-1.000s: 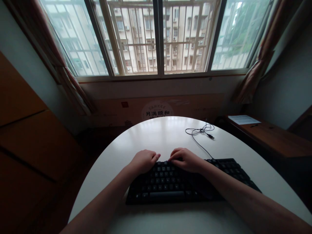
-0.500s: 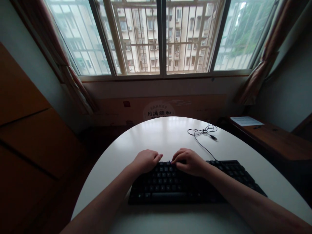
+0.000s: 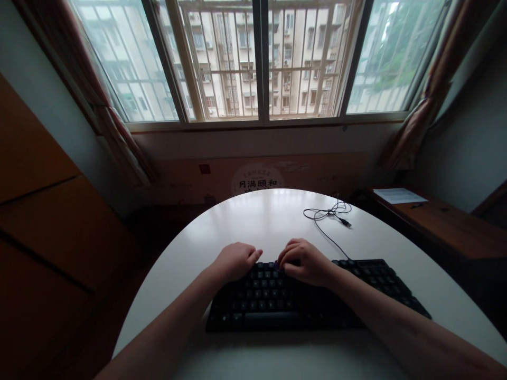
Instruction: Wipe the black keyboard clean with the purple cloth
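A black keyboard (image 3: 266, 294) with light key legends lies on the white round table (image 3: 245, 221). At its far left edge rests my left hand (image 3: 234, 262), fingers curled down over the back edge and thumb on top. My right hand (image 3: 304, 262) is at the top row of keys, thumb and fingers pinched together. Between its fingertips shows a bit of something small, dark and purplish (image 3: 277, 265), mostly covered by the fingers. My right forearm crosses above the keyboard's right part and hides some keys.
The keyboard's thin black cable (image 3: 331, 240) runs back to a loose coil with a USB plug (image 3: 346, 223). On the right, a brown wooden desk (image 3: 455, 221) holds a white paper (image 3: 399, 196). A long printed cardboard box (image 3: 309, 171) stands beyond the table, below the window.
My right fingertips have shifted slightly over the top row of keys. The left hand stays at the keyboard's far edge. The whole view has moved a little.
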A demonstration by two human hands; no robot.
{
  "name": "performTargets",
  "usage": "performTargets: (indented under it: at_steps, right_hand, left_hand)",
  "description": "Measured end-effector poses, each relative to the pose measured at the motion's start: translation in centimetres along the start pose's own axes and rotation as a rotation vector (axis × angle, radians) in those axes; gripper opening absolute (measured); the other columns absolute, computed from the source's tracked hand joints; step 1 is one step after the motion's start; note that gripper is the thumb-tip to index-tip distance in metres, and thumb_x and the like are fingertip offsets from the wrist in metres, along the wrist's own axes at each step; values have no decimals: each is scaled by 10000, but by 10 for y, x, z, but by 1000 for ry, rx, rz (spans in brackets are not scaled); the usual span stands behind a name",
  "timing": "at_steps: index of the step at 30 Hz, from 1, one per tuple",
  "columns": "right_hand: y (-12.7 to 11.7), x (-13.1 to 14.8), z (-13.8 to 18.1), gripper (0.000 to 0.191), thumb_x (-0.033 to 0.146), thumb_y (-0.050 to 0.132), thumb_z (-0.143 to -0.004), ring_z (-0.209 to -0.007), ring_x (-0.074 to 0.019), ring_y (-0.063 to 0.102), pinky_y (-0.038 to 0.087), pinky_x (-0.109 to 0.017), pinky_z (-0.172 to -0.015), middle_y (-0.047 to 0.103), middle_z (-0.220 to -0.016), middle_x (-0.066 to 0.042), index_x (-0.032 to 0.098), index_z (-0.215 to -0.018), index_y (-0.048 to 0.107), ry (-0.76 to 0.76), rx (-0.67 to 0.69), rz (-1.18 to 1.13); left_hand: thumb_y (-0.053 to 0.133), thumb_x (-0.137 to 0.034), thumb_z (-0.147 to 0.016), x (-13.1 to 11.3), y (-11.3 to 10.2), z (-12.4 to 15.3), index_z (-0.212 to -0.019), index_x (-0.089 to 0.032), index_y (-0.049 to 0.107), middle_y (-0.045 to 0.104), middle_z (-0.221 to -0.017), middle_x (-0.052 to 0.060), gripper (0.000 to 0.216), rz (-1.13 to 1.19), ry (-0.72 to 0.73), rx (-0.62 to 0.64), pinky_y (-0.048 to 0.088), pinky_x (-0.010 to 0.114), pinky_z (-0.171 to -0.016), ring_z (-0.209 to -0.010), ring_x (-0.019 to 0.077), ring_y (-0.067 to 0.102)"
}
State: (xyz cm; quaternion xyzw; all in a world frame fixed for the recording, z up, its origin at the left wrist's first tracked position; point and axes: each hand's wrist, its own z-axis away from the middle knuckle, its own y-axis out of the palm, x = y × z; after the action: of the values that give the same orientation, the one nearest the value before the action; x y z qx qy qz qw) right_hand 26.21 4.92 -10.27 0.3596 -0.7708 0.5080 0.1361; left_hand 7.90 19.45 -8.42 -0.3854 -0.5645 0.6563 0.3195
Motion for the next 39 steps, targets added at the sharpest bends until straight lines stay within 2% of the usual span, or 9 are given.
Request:
performTargets:
  at_steps: [5,11,19,24,32,39]
  right_hand:
    - [1,-4,0,209,135,577,-806,-781,-176,653,482,-307,-812,754,-791,-27,221,-811,768,70,-15,68]
    - [-1,-2,1,241,137,592,-820,-877,-173,667,450,-322,-892,759,-950,-24,249,-947,763,-40,70,33]
    - [-3,0,2,203,147,608,-812,-907,-190,648,398,-363,-937,760,-948,-6,260,-863,769,1,68,76]
    - [2,-4,0,225,142,597,-818,-829,-169,648,438,-319,-870,764,-871,9,267,-883,772,55,24,68]
    - [3,-5,0,182,149,596,-804,-820,-192,596,441,-331,-834,741,-786,-28,219,-802,764,115,-33,194]
    - [2,-7,0,157,216,621,-845,-864,-188,597,437,-336,-836,729,-905,-38,237,-897,767,94,24,194]
  left_hand:
    - [266,-542,-944,1,1,0,-780,-213,707,725,-848,81,574,-2,-5,2,402,311,-660,-785,238,638]
    - [265,-535,-945,-1,0,0,-790,-215,709,724,-848,85,569,-10,-3,11,399,313,-669,-780,239,633]
    - [259,-547,-944,1,2,0,-759,-210,697,722,-827,79,583,-13,4,-8,384,310,-637,-758,231,629]
    - [262,-537,-949,1,2,0,-761,-214,698,724,-836,77,574,-2,18,-18,389,313,-647,-780,237,635]
    - [263,-556,-947,2,3,-1,-774,-214,701,723,-841,79,582,8,7,-12,394,307,-646,-770,233,635]
    - [258,-544,-945,1,1,0,-780,-215,707,726,-848,85,580,-9,16,-7,404,323,-665,-792,246,637]
